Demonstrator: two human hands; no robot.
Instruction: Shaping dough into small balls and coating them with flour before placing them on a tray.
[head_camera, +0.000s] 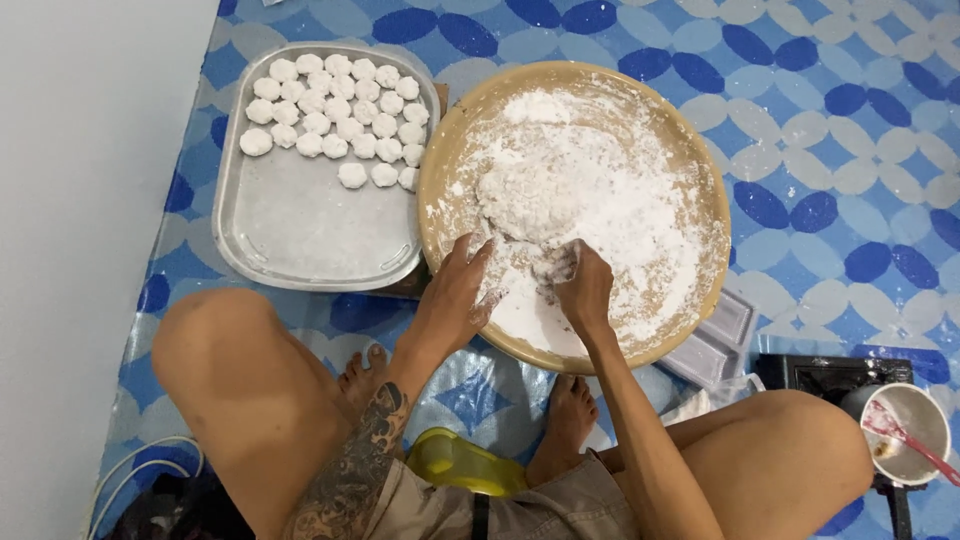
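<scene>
Where blue patterned mat (820, 150) meets white wall (80, 200), floured round tray (700, 180).

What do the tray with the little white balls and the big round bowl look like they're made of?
The tray looks like thin metal, probably aluminium: dull silver-grey with a rolled rim and soft reflections. The round bowl looks like plastic, though that is less sure: an even tan colour with a smooth, matte rim, mostly dusted with white flour. Both hands, left hand and right hand, rest in it.
</scene>
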